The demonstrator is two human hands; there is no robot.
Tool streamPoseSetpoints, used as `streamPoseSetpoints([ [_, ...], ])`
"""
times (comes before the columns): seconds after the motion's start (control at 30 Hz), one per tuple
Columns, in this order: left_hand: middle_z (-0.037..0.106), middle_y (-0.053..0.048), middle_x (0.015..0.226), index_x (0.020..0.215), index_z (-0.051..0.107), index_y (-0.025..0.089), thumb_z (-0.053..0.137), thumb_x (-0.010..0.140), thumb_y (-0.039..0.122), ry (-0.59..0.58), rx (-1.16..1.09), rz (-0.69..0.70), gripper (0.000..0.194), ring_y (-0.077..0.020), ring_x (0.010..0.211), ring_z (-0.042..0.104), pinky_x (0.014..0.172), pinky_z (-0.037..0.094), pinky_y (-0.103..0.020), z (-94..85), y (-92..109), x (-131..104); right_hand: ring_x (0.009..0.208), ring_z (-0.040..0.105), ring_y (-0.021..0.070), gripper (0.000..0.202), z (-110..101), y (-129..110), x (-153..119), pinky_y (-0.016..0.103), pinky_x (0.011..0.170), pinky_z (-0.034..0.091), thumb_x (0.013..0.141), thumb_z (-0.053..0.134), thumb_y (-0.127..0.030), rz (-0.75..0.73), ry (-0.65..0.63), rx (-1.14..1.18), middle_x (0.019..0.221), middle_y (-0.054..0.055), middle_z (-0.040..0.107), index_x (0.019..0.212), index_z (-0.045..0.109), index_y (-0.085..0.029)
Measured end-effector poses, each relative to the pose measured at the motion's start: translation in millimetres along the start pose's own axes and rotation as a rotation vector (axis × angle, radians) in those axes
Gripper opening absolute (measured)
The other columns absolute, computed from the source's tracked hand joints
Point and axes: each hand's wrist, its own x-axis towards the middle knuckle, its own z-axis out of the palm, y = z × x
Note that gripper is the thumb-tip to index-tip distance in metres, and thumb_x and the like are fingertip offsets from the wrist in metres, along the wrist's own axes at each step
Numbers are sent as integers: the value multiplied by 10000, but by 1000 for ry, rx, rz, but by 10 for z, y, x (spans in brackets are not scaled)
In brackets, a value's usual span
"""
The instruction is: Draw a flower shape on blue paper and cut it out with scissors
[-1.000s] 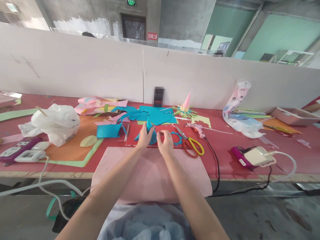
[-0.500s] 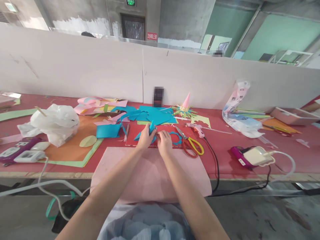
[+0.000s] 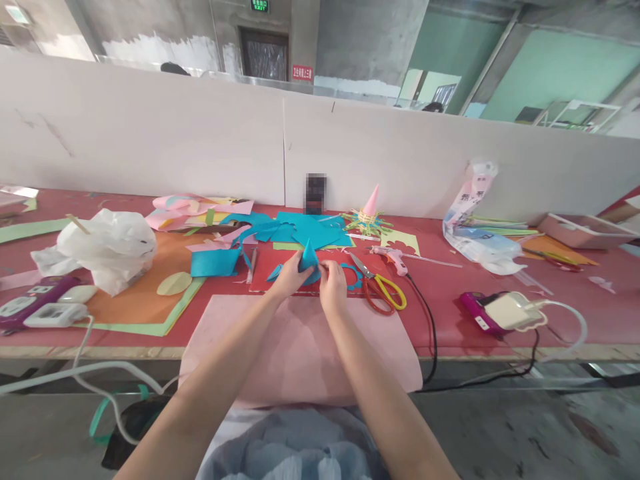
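Note:
A small blue paper cone [image 3: 309,255] stands point up between my hands, above a red board [image 3: 265,261]. My left hand [image 3: 289,277] is closed round its left side. At the cone's lower right edge, the fingertips of my right hand [image 3: 333,283] are pinched together on the paper. Flat blue paper under the hands is partly hidden by them. Just right of my right hand lies a blue paper ring with a scalloped edge [image 3: 361,277]. Beside it are scissors [image 3: 384,293] with red and yellow handles and a pink glue gun [image 3: 397,262].
A pink cone on a fringed base [image 3: 370,210] stands at the back. Blue sheets [image 3: 320,232] and a rolled blue strip [image 3: 215,262] lie left and behind. Power strips [image 3: 483,313] with cables, a white plastic bag [image 3: 110,243] and a pink tray [image 3: 585,230] are farther out.
The cone has turned more upright, and more of its surface shows. My right fingers have shifted slightly right and up, to the cone's edge.

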Motion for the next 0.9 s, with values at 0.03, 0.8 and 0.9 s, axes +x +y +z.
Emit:
streamPoseSetpoints([
  [0.03,651,-58,954,1057,534,162,564,764,322,1,9,-2,335,-203,867,620,761,481,-305,-2,9,-4,844,567,198,210,3,5,0,297,759,413,953,383,-261,-3,-21,-36,884,85,640,971,566,-158],
  [0.8,652,-40,878,1052,560,186,523,812,295,-1,153,86,267,-193,860,629,801,469,-282,-29,158,-68,838,517,226,199,-36,-78,-29,340,756,326,920,420,-190,-43,-144,-409,865,83,621,967,613,-189],
  [0.9,657,-40,880,1068,559,193,537,801,297,13,160,52,287,-204,860,631,801,469,-294,-35,174,-69,828,522,232,194,-36,-87,-25,346,745,332,923,422,-203,-51,-139,-376,849,87,624,949,613,-186],
])
